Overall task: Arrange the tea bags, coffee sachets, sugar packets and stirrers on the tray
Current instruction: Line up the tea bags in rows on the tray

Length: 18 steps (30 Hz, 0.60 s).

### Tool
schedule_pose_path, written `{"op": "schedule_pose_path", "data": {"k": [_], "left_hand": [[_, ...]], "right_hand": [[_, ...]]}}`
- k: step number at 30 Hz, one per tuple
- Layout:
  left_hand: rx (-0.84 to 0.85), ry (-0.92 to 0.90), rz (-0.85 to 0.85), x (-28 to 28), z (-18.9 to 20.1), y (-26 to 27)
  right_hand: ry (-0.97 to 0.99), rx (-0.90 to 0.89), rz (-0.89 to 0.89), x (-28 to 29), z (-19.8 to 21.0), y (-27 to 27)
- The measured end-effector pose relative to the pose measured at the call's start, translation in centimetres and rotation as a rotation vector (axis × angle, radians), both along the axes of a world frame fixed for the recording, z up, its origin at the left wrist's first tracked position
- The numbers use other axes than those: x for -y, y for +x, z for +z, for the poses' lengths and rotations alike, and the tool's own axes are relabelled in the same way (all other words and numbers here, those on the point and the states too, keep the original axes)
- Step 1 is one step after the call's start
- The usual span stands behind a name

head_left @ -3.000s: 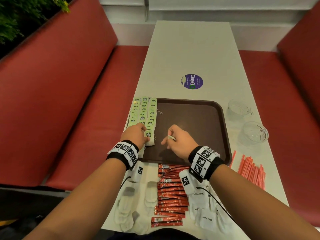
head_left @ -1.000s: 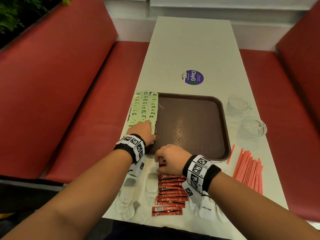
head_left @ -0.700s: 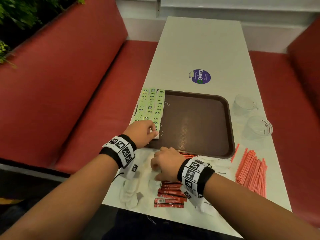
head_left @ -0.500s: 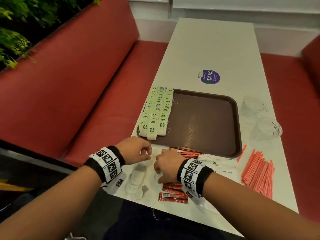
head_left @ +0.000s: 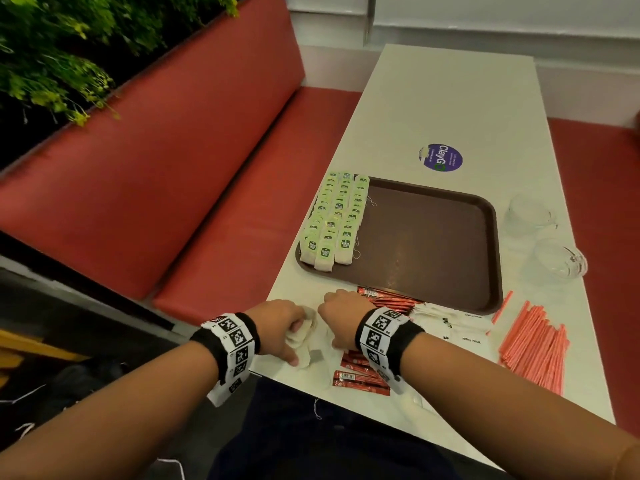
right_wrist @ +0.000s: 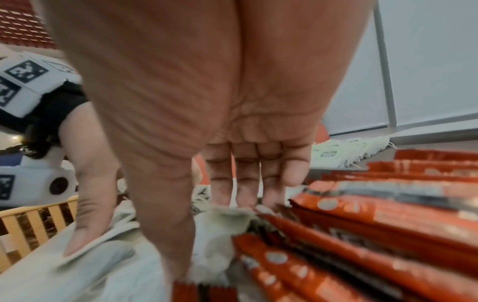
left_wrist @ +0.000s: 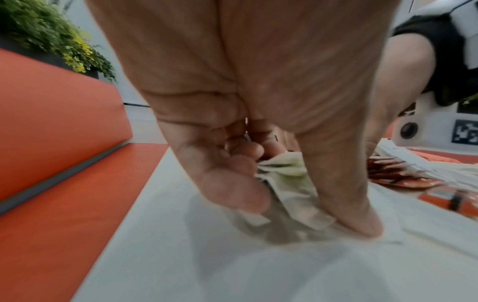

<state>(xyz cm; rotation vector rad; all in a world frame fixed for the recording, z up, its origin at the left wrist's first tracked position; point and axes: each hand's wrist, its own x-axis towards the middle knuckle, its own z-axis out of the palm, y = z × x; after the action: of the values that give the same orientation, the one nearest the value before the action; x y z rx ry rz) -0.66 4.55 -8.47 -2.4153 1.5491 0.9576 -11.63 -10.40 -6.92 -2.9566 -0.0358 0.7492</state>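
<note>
loose tea bags gathered at the near table edge beside a half-filled tray

a long smooth white table [head_left: 450,98] runs up the frame, flanked by padded red benches [head_left: 138,168]. a matte brown rounded tray [head_left: 433,237] sits at centre, its left side lined with overlapping green-tagged tea bags [head_left: 332,223]. glossy red coffee sachets [head_left: 360,379], white sugar packets [head_left: 460,327] and thin orange stirrers [head_left: 533,348] lie lower right. soft crumpled loose tea bags [head_left: 304,337] are pinched by the curled left hand [head_left: 277,323]; the right hand [head_left: 341,313] is laid on them, fingers straight.
</note>
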Motion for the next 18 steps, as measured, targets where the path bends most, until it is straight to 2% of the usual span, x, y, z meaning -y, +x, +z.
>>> {"op": "schedule_pose_path", "data": {"k": [5,14,18], "left_hand": [[-0.004,-0.07,0.054,1.7,0.3,0.7],[0.041,-0.098,0.101,2.5,0.2,1.4],[0.054,-0.088,0.055,3.0,1.0,1.8]], "right_hand": [[0.032,0.013,-0.061,0.9,0.2,0.8],[0.091,-0.098,-0.181,2.6,0.4,1.8],[0.163,-0.041,-0.259,3.6,0.1,1.5]]}}
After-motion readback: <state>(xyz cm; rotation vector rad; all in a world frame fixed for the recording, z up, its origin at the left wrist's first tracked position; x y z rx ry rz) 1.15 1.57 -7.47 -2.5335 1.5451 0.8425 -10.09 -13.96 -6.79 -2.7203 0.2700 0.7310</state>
